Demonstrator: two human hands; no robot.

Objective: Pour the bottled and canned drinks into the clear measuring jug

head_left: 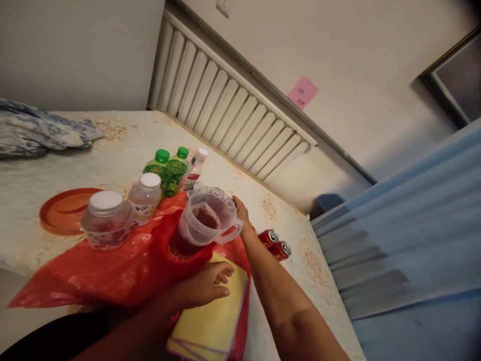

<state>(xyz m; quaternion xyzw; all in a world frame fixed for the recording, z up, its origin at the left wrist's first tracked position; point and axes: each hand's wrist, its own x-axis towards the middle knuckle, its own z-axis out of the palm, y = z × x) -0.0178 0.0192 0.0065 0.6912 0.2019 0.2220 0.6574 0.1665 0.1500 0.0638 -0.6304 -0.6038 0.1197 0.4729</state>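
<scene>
A clear plastic pitcher (208, 218) with brown, foamy liquid in it stands on a red plastic bag (128, 265). My left hand (208, 285) hovers over a folded yellow cloth (210, 321), fingers apart and holding nothing. Beyond the pitcher's handle, my right hand (241, 213) reaches toward small clear items (216, 192) behind the pitcher; most of its fingers are hidden, so its grip cannot be made out. Two red cans (276, 244) are to the right of my right forearm.
Left of the pitcher are two clear jars with white lids (107, 220), an orange lid (60, 213), green bottles (176, 170) and a white-capped bottle (194, 168). Bundled fabric (41, 133) lies far left. A radiator (225, 95) and blue curtain (413, 235) border the table.
</scene>
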